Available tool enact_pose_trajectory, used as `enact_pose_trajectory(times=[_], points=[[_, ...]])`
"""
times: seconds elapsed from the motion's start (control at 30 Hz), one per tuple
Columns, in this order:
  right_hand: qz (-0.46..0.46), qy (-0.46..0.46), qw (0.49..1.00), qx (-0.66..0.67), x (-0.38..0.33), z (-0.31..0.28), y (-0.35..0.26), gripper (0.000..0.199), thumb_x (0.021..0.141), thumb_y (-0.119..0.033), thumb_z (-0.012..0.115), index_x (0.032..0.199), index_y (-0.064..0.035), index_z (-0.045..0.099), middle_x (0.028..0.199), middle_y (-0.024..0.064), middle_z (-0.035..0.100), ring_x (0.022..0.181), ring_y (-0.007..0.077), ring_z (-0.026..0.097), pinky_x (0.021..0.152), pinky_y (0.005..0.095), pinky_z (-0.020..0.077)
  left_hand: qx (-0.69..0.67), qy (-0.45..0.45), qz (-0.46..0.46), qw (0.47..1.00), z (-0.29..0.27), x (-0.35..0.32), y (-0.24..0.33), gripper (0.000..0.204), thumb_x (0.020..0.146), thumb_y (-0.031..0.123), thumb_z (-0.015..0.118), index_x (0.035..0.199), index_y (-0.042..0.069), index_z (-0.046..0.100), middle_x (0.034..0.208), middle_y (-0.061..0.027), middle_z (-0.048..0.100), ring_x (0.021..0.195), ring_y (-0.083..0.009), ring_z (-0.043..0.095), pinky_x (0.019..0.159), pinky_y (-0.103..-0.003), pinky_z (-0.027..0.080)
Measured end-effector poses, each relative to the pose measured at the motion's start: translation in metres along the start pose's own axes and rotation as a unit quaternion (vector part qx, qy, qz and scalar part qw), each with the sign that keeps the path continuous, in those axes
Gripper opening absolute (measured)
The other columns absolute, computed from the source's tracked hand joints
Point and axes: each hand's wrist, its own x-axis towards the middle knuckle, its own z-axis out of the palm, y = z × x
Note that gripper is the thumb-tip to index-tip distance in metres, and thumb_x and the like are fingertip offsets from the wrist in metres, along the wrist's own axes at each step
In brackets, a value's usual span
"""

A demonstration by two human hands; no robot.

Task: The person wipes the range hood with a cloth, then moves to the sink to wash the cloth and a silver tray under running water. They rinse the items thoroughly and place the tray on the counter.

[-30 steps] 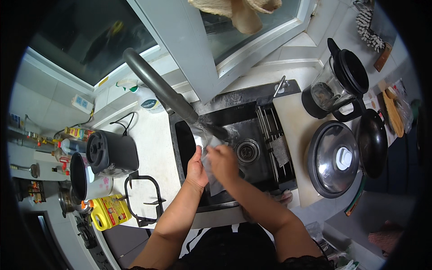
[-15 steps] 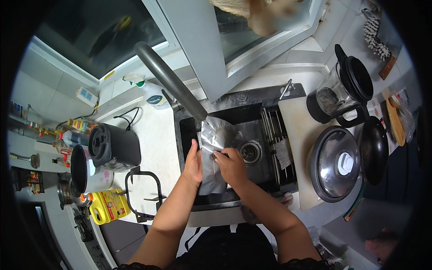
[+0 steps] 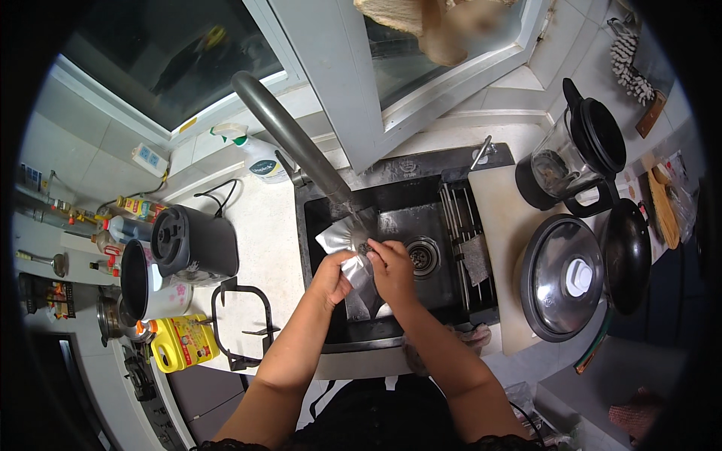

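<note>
My left hand (image 3: 331, 278) grips a thin, shiny silver metal sheet (image 3: 362, 292) by its left edge, tilted over the left part of the black sink (image 3: 440, 159). Pinched in the fingers of my right hand (image 3: 393, 276) is a small dark, rough-looking scrubber (image 3: 365, 247), pressed against the sheet's face; the fingers partly hide it. Above them the grey faucet (image 3: 289, 135) reaches down, and water appears to run from its mouth onto the sheet. To the right of my right hand lies the round drain (image 3: 424, 257).
A metal rack (image 3: 455, 248) with a grey cloth (image 3: 474, 259) spans the sink's right side. Beyond it are a cutting board (image 3: 492, 203), a blender jug (image 3: 560, 161) and a lidded pot (image 3: 560, 274). At left stand a spray bottle (image 3: 263, 159), a black appliance (image 3: 195, 244) and a yellow jug (image 3: 183, 342).
The metal sheet has turned and tilted, its upper end now angled to the left. My left hand has closed round its edge, while my right hand has stayed almost in place.
</note>
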Motion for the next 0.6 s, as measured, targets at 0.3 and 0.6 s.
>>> enact_pose_trajectory(times=[0.3,0.6], points=[[-0.036,0.011,0.998,-0.055,0.005,0.0,0.006,0.019,0.079,-0.011,0.064,0.097,-0.0104,0.069,0.082,0.0101,0.059,0.078,0.0279,0.058,0.067,0.0373,0.0474,-0.21,-0.094,0.021,0.973,0.02,0.0,-0.022,0.054,0.096,0.047,0.038,0.127,0.003,0.046,0.127,-0.0139,0.053,0.12,-0.0288,0.048,0.108,-0.04,0.031],[-0.166,-0.067,0.981,-0.07,-0.005,-0.003,0.006,0.021,0.079,-0.008,0.062,0.099,-0.0073,0.068,0.085,0.011,0.061,0.079,0.0297,0.059,0.07,0.0352,0.0483,-0.248,-0.159,0.005,0.956,0.009,-0.004,-0.022,0.062,0.096,0.053,0.031,0.131,0.004,0.045,0.134,-0.0124,0.049,0.124,-0.0287,0.045,0.11,-0.043,0.027]])
